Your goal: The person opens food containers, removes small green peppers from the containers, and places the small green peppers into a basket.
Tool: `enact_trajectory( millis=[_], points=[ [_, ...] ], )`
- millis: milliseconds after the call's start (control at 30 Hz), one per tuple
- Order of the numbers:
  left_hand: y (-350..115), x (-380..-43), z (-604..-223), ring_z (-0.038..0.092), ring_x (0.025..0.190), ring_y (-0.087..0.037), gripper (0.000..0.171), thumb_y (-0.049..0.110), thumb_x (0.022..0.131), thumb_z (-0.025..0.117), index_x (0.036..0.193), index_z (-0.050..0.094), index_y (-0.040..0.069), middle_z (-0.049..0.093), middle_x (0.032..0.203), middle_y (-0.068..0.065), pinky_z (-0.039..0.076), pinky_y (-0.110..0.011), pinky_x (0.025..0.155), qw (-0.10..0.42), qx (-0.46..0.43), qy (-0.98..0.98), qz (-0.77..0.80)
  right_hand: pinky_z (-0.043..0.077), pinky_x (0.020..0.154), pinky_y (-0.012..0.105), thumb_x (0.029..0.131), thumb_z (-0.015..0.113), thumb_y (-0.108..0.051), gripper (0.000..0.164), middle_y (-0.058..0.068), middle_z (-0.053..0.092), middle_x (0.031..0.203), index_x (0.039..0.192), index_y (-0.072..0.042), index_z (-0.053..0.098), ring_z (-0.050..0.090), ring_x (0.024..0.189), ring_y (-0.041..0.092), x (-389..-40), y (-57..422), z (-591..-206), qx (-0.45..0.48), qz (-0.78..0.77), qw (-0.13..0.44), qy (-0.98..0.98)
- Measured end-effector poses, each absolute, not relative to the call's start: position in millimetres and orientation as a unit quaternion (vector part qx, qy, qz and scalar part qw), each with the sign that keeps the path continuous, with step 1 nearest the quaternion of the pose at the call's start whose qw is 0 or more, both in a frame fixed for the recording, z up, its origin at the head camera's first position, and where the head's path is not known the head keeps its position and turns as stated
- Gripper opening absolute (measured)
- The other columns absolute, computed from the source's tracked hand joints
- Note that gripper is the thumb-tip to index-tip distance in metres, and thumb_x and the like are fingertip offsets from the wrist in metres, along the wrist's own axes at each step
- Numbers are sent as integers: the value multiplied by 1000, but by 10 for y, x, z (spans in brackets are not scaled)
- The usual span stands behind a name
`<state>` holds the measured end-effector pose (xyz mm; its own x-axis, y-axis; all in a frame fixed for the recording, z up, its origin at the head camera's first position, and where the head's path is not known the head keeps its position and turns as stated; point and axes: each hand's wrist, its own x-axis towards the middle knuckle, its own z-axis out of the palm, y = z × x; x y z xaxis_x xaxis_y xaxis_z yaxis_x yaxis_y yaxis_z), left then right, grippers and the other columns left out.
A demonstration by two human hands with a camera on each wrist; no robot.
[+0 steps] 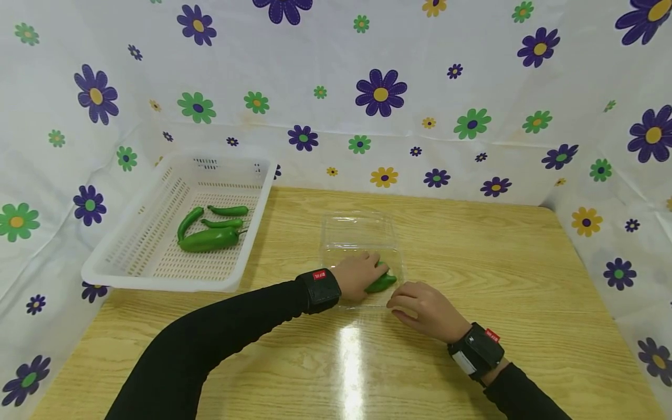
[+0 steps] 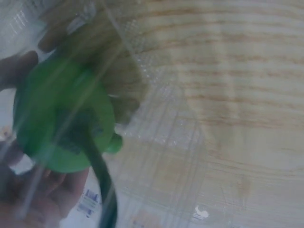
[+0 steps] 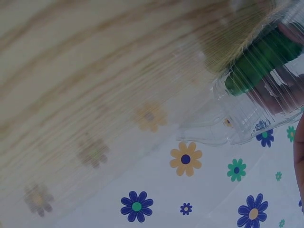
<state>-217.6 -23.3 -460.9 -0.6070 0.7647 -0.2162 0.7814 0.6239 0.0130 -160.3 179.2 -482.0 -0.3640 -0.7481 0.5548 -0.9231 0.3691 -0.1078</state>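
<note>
- Head view, far left: here's the white basket [image 1: 157,284] on the table [image 1: 499,262], four green chillies [image 1: 209,240] lying inside, three slim and one fat.
- Into the middle: the left hand [image 1: 358,276] is down in the clear container [image 1: 359,230], fingers curled round a green pepper [image 1: 382,284], and that pepper sits in the near half.
- Just right: the right hand [image 1: 427,310], fingers bent, at the container's near right corner; whether it pinches the rim, I cannot tell.
</note>
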Motion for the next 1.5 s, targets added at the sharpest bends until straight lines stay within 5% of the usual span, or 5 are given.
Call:
enact_trajectory(
  millis=[667, 1000, 1500],
  points=[
    [-335, -2240, -4744, 59, 104, -19, 69, 30, 85, 68, 144, 34, 15, 50, 134, -10, 49, -30, 85, 149, 421, 895, -14, 51, 71, 24, 59, 85, -4, 35, -2, 63, 87, 89, -11, 68, 61, 79, 11, -1611, 1797, -4837, 523, 207, 213, -799],
    [-375, -2229, -4672, 53, 78, -12, 57, 32, 82, 71, 128, 44, 11, 58, 99, -2, 43, -26, 66, 156, 402, 902, 1, 51, 71, 23, 64, 84, -8, 28, -4, 63, 87, 88, -14, 69, 61, 81, 9, -1608, 1801, -4833, 510, 198, 206, -811],
    [-386, -2168, -4581, 50, 78, -12, 52, 26, 85, 67, 130, 45, 10, 58, 102, -4, 40, -26, 67, 169, 388, 906, 20, 51, 72, 24, 62, 85, -7, 30, -3, 63, 86, 87, -13, 69, 61, 80, 10, -1613, 1799, -4846, 511, 201, 208, -810]
  ],
)
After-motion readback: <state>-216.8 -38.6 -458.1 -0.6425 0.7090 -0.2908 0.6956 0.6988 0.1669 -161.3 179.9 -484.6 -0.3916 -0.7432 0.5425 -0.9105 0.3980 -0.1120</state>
